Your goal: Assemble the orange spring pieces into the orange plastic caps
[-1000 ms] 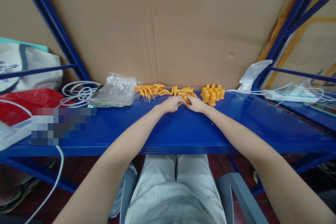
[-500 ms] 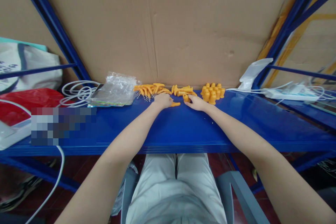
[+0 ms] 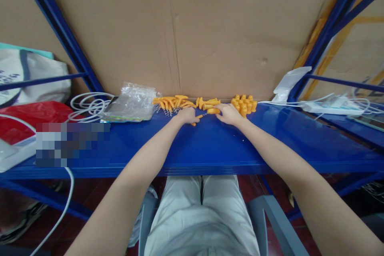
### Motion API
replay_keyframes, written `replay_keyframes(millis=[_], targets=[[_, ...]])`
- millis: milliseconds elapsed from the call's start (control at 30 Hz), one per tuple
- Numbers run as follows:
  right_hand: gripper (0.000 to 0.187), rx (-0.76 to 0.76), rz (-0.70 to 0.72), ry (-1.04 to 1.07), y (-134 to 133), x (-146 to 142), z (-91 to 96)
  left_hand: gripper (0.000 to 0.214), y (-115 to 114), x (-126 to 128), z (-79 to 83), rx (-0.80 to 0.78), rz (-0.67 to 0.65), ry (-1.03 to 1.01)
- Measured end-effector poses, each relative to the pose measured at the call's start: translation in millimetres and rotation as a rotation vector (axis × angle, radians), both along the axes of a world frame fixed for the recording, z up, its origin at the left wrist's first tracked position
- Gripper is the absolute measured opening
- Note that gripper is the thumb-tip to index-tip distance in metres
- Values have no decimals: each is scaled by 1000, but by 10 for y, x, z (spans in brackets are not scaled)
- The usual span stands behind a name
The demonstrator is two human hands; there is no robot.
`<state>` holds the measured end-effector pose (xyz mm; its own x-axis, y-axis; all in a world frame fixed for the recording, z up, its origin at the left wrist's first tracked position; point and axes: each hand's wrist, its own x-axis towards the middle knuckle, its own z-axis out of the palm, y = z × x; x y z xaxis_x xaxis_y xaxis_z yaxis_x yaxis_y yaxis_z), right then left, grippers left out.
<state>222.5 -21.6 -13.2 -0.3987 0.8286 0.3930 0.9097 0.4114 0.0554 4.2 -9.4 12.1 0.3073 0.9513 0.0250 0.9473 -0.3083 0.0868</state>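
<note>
The orange piece (image 3: 213, 111) lay between your hands at the back of the blue worktop (image 3: 210, 148), just in front of the cardboard wall (image 3: 228, 28). Your right hand (image 3: 229, 114) pinched its right end with the fingertips. Your left hand (image 3: 187, 115) was curled, fingers closed on a smaller orange bit (image 3: 196, 118). Whether a thin link joined the two was too small to tell.

I judged both grips slight: a slip could have sent either part into the loose orange pile (image 3: 208, 103) just behind, where it would be lost among lookalikes. Your right knuckles sat just beside the upright orange group (image 3: 244, 105), and a sideways nudge might have toppled it. The tangled pile (image 3: 171, 103) by your left hand could have snagged a finger.

The cardboard closed off the back. Toward you the worktop lay wide and bare to its front edge. The plastic bag (image 3: 133, 102) and cable coil (image 3: 90, 106) bounded the left, and the power strip (image 3: 330, 108) lay well apart on the right.
</note>
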Motion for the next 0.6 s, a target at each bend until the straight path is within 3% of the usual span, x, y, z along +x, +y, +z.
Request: replay_keyframes(millis=[133,267,600], targets=[[47,18,-65,-8,-1,41,23,17,13,-23,-42,122,-18,21],[49,6,-139,-29,-25,32,54,26,21,-56,-90,267,-52,23],[48,-50,-253,-66,-124,-43,132,33,25,-92,-71,281,-29,-36]])
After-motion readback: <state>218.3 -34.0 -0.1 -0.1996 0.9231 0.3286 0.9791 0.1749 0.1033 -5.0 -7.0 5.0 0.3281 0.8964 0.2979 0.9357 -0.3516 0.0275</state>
